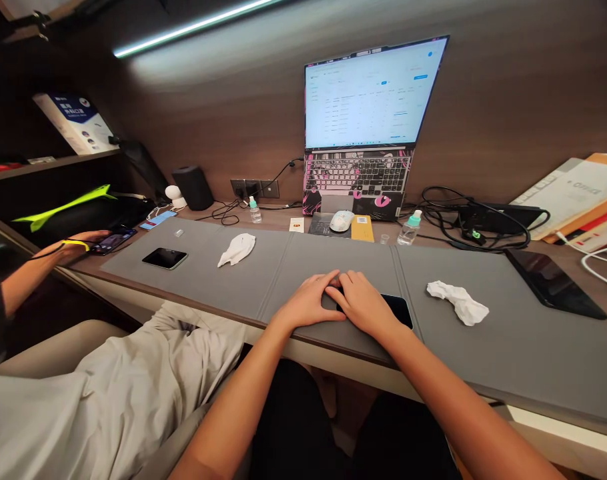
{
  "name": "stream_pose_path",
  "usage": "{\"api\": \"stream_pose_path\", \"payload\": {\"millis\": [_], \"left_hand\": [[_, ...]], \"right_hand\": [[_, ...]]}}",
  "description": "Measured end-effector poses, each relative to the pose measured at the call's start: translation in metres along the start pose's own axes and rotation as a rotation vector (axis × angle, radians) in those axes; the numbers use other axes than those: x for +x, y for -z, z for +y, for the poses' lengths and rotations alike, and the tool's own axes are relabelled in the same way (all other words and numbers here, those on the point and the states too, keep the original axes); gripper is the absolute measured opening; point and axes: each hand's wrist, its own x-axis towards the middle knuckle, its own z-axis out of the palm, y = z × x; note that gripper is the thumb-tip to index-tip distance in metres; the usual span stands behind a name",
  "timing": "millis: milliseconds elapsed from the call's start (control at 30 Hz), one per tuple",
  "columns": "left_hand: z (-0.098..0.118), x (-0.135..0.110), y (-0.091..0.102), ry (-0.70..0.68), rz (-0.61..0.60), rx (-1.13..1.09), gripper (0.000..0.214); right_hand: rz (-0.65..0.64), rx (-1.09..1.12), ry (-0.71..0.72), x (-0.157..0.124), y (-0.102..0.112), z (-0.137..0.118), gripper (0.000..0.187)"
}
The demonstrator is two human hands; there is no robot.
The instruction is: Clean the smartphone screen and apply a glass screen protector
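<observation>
Left hand is resting loose, thumb spread, around the centre of the frame. Right hand is covering one end of a phone; whether its grip is closing there, cannot tell. Phone is lying near the desk's front edge; a dragging forearm could be knocking it lapward.

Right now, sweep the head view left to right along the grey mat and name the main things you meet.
Dark-screened phone, crumpled white tissue, left hand, right hand, second crumpled tissue, flat black slab.
</observation>
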Motion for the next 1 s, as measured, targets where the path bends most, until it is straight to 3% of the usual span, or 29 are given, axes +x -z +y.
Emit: {"api": "stream_pose_path", "payload": {"millis": [300,600,1000], "left_hand": [[0.001,0.0,0.002,0.032,-0.01,-0.012,0.1],[0.003,-0.002,0.003,0.027,-0.048,0.004,0.102],[0.003,-0.003,0.001,0.058,-0.036,-0.001,0.103]], "right_hand": [[0.023,0.067,-0.042,0.001,0.003,-0.004,0.036],[-0.054,0.119,-0.041,-0.009,0.013,0.018,0.024],[-0.066,0.052,0.023,-0.011,0.007,0.004,0.03]]}}
